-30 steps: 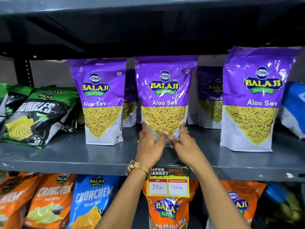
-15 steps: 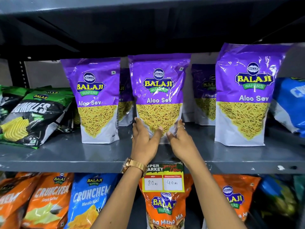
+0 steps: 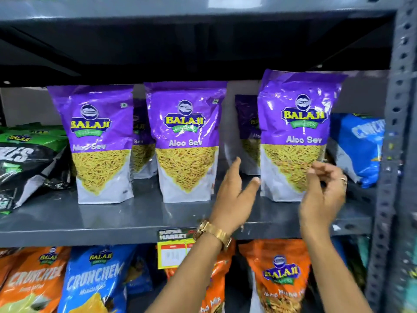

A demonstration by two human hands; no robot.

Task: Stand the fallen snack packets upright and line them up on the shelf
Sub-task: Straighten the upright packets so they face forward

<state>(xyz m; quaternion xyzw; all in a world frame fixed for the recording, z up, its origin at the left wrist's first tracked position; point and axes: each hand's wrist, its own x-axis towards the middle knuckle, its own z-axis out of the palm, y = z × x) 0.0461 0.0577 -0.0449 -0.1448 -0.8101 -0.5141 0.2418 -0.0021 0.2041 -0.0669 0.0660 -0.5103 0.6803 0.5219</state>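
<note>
two bare hands frame the right-hand purple packet (image 3: 297, 134) on a grey shop shelf (image 3: 135, 220), apparently to square it with its neighbours. the left hand (image 3: 234, 190), fingers spread and holding nothing, reaches just beside the packet's left edge; the right hand (image 3: 322, 197), fingers loosely curled, hovers at its lower right corner, contact unclear through blur. the middle packet (image 3: 186, 141) and left packet (image 3: 99, 143) stand upright, evenly spaced along the front so their labels face shoppers.
</note>
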